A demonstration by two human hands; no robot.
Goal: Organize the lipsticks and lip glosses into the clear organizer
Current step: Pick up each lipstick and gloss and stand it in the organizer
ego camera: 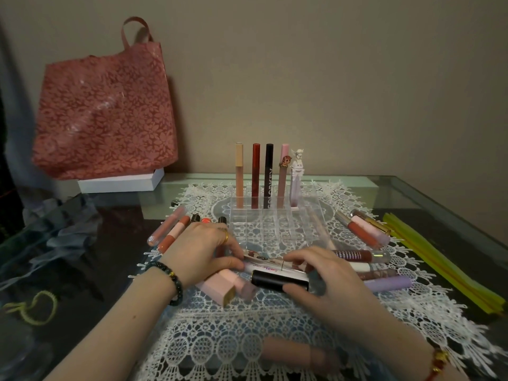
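A single wide-angle view, taken from the person's head, looks forward and down across the bench [412, 193] toward a plain wall [330, 78] that fills the upper half of the frame. Both forearms enter from the bottom edge and sit closest to the lens. The left hand [203, 251] and right hand [330, 276] meet just below the centre – the left pinching a patterned tube [264, 257], the right gripping a black tube [280, 281]. The clear organizer [270, 224] stands at mid-frame, a little farther off. A red bag [104, 111] marks the upper left. The wide lens bends the scene – the bench's right edge slants down toward the lower right corner.
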